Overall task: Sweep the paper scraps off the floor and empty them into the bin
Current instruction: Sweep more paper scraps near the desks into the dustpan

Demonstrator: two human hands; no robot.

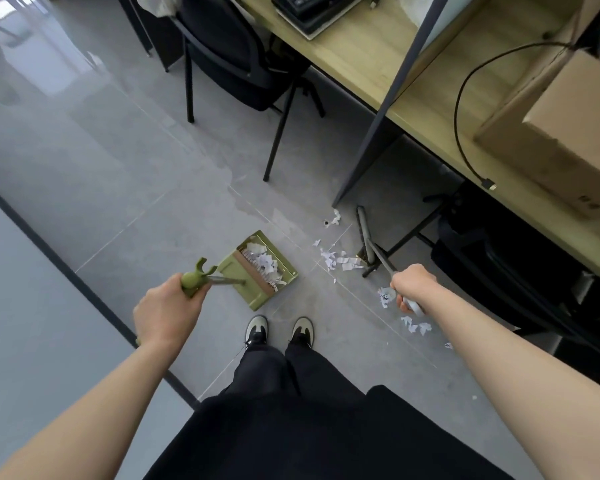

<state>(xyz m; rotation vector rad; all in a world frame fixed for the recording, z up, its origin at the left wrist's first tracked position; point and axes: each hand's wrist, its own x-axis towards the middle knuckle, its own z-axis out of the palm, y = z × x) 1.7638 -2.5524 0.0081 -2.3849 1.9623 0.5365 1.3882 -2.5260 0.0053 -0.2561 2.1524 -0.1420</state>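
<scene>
My left hand (167, 308) grips the green top of the dustpan handle (196, 278). The green dustpan (257, 268) stands on the grey floor in front of my shoes and holds several white paper scraps. My right hand (411, 284) grips the grey broom handle (383, 259). The broom head (363, 223) rests on the floor by the desk leg. More paper scraps (338, 259) lie between the dustpan and the broom. Others are scattered near my right hand (414, 325) and beside the desk panel (335, 218). No bin is in view.
A wooden desk (371, 60) runs along the right, with a cardboard box (568, 133) and a black cable (465, 147) on it. Black chairs stand at the desk, one at the top (236, 60) and one on the right (499, 265). A dark floor strip (66, 268) crosses the left.
</scene>
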